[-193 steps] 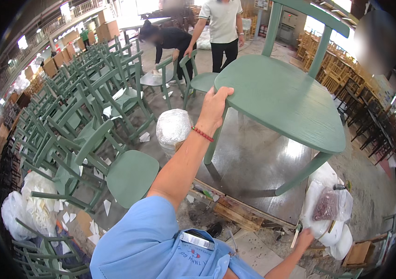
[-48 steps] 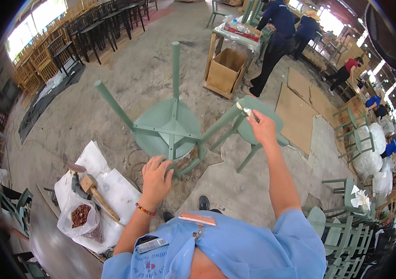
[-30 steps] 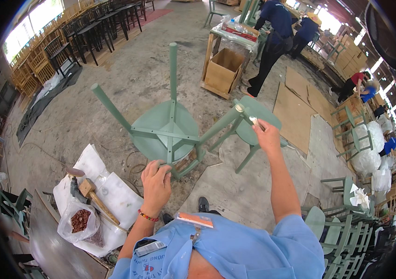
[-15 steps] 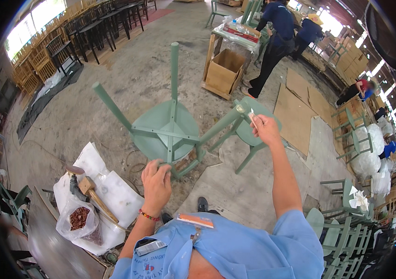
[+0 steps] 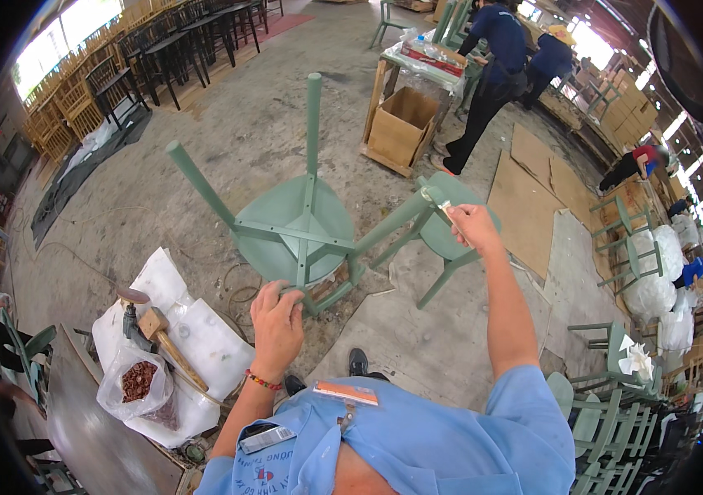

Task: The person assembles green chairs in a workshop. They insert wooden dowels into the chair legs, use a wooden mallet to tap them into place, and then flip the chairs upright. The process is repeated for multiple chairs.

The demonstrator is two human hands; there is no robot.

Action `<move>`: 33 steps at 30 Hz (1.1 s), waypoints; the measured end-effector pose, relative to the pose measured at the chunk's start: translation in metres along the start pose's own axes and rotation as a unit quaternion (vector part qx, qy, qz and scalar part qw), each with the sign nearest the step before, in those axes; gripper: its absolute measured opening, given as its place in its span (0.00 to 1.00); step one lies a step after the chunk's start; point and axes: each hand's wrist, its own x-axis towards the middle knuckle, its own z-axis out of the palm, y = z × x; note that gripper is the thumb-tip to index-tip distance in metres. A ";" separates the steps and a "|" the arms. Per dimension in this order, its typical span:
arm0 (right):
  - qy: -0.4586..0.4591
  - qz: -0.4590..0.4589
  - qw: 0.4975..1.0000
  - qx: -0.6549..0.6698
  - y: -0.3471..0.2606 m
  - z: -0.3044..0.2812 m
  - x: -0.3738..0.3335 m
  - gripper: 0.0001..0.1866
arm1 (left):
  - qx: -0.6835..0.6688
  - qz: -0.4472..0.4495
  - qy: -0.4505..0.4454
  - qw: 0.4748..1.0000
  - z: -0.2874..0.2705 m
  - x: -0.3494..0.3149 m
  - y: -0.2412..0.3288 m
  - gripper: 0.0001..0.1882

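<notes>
A green wooden chair (image 5: pixel 285 202) is tipped over in front of me, with its underside and crossed rails facing up. My left hand (image 5: pixel 277 320) curls its fingers over the chair's near edge. Between the fingers and thumb of my right hand (image 5: pixel 472 227) is a slim, pale stick-like tool (image 5: pixel 455 221); its exact kind is hard to make out. The whitish tip of the tool is at the end of the chair leg (image 5: pixel 401 221) that points right, where some whitish stuff shows. Behind that leg stands a second green chair (image 5: pixel 458 219).
Left of me, a white sheet (image 5: pixel 203 322) bears a wooden mallet (image 5: pixel 171 346) and a plastic bag of small brown pieces (image 5: pixel 138 381). A cardboard box (image 5: pixel 401 128) sits under a bench ahead, beside a person in dark clothes (image 5: pixel 491 74). Stacked green chairs (image 5: pixel 615 429) stand at the right.
My right hand has shifted slightly, and the tool in it now tilts differently against the leg end. My left hand keeps its place on the chair.
</notes>
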 end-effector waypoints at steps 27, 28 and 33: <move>0.016 -0.020 0.999 -0.040 0.005 0.007 -0.003 0.17 | 0.006 -0.003 -0.005 1.000 -0.003 -0.001 -0.002 0.11; 0.022 -0.017 0.999 -0.036 0.005 0.007 -0.004 0.17 | 0.006 -0.003 -0.004 1.000 -0.002 -0.001 -0.002 0.11; 0.031 -0.016 0.999 -0.027 0.004 0.006 -0.005 0.17 | 0.006 0.000 -0.003 1.000 -0.002 0.001 -0.003 0.11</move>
